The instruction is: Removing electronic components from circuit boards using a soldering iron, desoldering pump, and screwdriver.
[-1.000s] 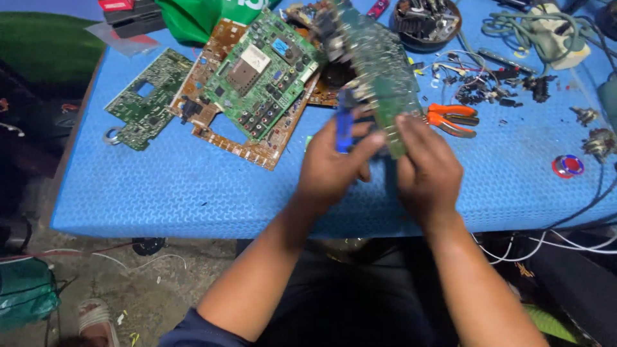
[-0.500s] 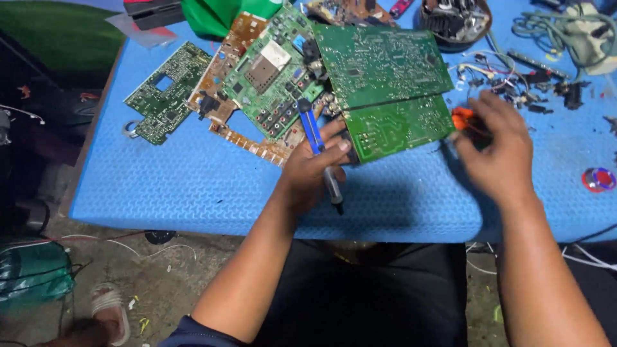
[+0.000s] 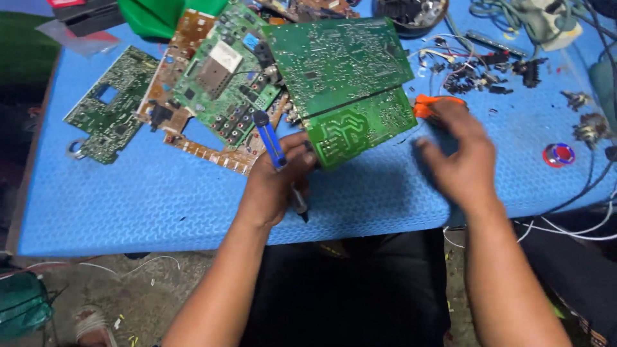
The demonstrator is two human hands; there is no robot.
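Head view: left hand [image 3: 273, 186] is closed on the corner of a large green circuit board [image 3: 347, 83], solder side up, and the same grip also pins a blue-handled screwdriver [image 3: 273, 151] with its tip poking out below the fist. The board is propped over the blue mat [image 3: 128, 205], with its far edge over the pile of other boards [image 3: 218, 83].

Right hand [image 3: 459, 157] hovers near the board's right edge, fingers loosely spread and holding nothing; it is blurred. The orange-handled pliers [image 3: 427, 106] lie just beyond its fingertips.

Risks as I judge them: a one-corner grip shared with a tool is weak, so the board could pivot or slip down onto the pile. It shows a line across the middle, so it may flex or snap there. The screwdriver tip points back toward the person's lap. Solder-side pins can prick the fingers.
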